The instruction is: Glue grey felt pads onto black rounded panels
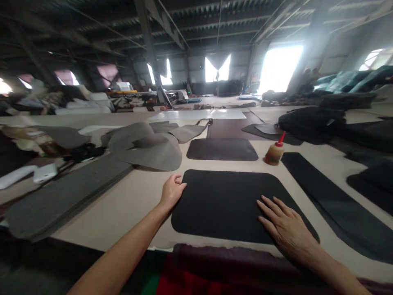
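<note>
A black rounded-corner sheet (221, 205) lies flat on the pale tabletop in front of me. My left hand (172, 191) is at its left edge, fingers curled in and the thumb on the edge; how firmly it grips there is hard to see. Over the sheet's right part my right hand (284, 223) lies flat, fingers stretched out and slightly apart, with nothing in it. Just beyond is a smaller dark rounded panel (222, 149). A squeeze bottle (274, 154) with a red nozzle and brown contents stands to the right of that panel.
Long grey felt-like strips (67, 192) are stacked at the left, with curled grey pieces (147, 147) behind them. A long black strip (334, 200) runs along the right. Dark maroon material (227, 260) lies at the near edge. A black bundle (311, 123) sits at the back right.
</note>
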